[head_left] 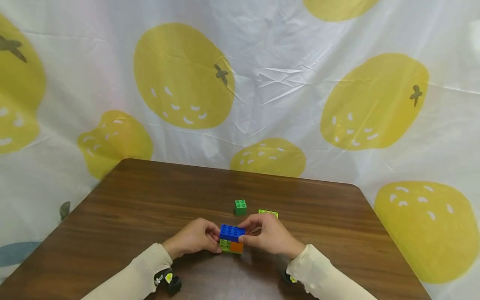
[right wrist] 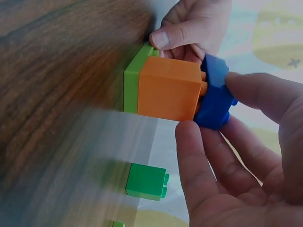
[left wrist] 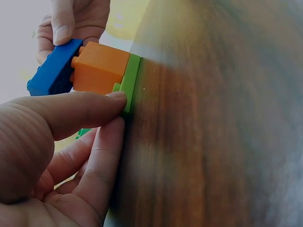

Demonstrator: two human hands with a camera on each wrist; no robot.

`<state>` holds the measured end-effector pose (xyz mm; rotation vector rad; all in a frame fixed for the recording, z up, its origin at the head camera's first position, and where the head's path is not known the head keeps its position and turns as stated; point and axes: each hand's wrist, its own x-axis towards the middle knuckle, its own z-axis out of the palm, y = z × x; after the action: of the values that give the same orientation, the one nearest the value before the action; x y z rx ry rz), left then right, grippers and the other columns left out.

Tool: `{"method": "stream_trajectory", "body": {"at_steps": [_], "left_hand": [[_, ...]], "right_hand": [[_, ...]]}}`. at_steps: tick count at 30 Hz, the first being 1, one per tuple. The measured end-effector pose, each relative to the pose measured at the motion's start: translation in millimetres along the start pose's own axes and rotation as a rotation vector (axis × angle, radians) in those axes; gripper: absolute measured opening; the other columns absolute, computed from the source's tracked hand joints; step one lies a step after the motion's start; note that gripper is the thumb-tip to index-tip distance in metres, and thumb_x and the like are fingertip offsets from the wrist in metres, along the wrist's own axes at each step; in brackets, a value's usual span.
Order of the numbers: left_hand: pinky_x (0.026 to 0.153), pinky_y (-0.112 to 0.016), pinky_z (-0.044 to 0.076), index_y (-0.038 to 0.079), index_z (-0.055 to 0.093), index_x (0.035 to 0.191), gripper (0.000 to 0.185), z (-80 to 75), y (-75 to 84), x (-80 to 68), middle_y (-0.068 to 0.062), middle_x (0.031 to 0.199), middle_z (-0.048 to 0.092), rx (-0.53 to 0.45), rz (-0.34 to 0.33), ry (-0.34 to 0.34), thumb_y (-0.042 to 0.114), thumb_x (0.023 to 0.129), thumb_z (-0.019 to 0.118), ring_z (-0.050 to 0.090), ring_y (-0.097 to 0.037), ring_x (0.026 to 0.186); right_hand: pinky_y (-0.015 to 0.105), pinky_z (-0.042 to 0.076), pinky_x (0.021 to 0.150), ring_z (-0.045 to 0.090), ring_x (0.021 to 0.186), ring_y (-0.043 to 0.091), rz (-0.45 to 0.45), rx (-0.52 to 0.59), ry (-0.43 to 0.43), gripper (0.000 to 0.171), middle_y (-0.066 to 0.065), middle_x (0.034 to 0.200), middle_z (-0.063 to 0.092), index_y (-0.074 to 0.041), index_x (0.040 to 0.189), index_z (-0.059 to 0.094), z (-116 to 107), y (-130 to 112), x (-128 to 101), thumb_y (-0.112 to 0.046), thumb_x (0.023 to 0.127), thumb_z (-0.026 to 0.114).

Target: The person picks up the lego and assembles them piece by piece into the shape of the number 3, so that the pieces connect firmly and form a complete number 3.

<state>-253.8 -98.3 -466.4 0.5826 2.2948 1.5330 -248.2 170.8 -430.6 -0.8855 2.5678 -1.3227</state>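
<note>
My right hand point(head_left: 271, 233) pinches a blue toy brick point(head_left: 230, 232) by its right end, between thumb and fingers. The blue brick lies slightly tilted over an orange brick point(right wrist: 169, 87), whose studs still show in the gap between them. Beneath the orange brick is a flat lime-green brick point(head_left: 225, 245) on the table, the orange one covering its right part. With thumb and fingertips, my left hand point(head_left: 195, 239) pinches the lime-green brick at its left end, as the left wrist view shows up close.
Beyond the hands a green square brick point(head_left: 240, 207) stands on the brown wooden table point(head_left: 180, 187). Another lime-green brick point(head_left: 268, 213) lies behind my right hand, partly hidden by it. A white curtain point(head_left: 277, 83) with yellow fruit prints hangs behind the table's far edge.
</note>
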Motion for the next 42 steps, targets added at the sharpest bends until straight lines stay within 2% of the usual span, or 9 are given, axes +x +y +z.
{"method": "stream_trajectory", "body": {"at_steps": [22, 34, 42], "left_hand": [[0.071, -0.022, 0.059, 0.0, 0.075, 0.099, 0.033, 0.1, -2.2, 0.0, -0.004, 0.086, 0.074, -0.003, -0.007, 0.007, 0.002, 0.07, 0.092, 0.071, -0.01, 0.078], [0.074, -0.023, 0.059, -0.002, 0.076, 0.105, 0.033, -0.1, -2.0, -5.0, -0.006, 0.09, 0.073, -0.061, -0.01, 0.019, 0.005, 0.077, 0.091, 0.068, -0.012, 0.081], [0.082, -0.029, 0.062, -0.005, 0.069, 0.12, 0.044, -1.2, 0.3, -8.8, -0.011, 0.106, 0.073, -0.154, 0.03, 0.025, 0.005, 0.082, 0.089, 0.071, -0.019, 0.094]], "right_hand": [[0.024, 0.063, 0.075, 0.078, 0.088, 0.019, 0.016, 0.022, -0.046, 0.025, 0.008, 0.1, 0.079, -0.006, 0.105, 0.078, -1.7, -3.4, 2.7, -0.012, 0.084, 0.089], [0.025, 0.064, 0.075, 0.078, 0.089, 0.022, 0.008, 0.039, -0.064, 0.024, 0.011, 0.102, 0.078, -0.003, 0.104, 0.076, 1.0, -3.6, 4.1, -0.007, 0.084, 0.087], [0.025, 0.064, 0.075, 0.078, 0.087, 0.022, 0.001, 0.006, -0.067, 0.023, 0.009, 0.099, 0.079, -0.004, 0.103, 0.076, -1.7, -4.0, 5.0, -0.009, 0.084, 0.088]]}}
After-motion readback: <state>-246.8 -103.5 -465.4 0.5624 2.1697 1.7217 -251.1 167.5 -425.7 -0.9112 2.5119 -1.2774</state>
